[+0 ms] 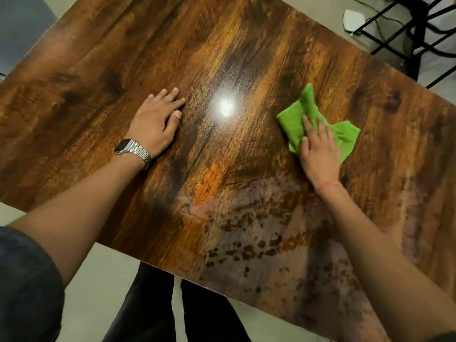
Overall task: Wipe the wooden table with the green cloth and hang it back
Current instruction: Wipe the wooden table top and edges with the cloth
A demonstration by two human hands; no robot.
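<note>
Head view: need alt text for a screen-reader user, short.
A person's right hand presses a crumpled green cloth flat on a glossy wooden table, while the left hand, with a metal wristwatch, rests flat on the wood.

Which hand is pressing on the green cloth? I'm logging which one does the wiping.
The right hand, with the thin red thread at its wrist, presses the green cloth. The left hand, wearing the metal watch, lies flat on bare wood.
</note>
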